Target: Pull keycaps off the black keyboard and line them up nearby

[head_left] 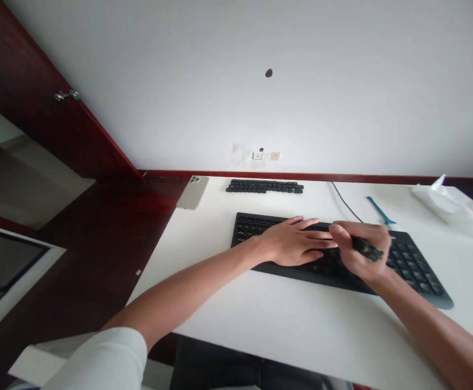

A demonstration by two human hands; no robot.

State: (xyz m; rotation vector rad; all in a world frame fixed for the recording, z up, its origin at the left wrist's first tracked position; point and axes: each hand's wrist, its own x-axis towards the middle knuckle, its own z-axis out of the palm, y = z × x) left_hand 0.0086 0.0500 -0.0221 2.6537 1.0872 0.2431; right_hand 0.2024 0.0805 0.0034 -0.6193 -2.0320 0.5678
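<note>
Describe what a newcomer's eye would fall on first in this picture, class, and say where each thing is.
First comes the long black keyboard on the white tabletop, with the bare left hand spread flat across it. Beside that, the bare right hand grips a dark handle-like object over the keyboard. Next, rows of small black keycaps stand out at the tabletop's far edge.

Single head-worn view, facing forward and tipped down over white desk (309,325).
Sits above near desk edge, roughly arm's length back from left hand (293,242), right hand (352,257) and keyboard (413,268); wide framing takes in wall (179,81) ahead, door (28,70) far left.
</note>
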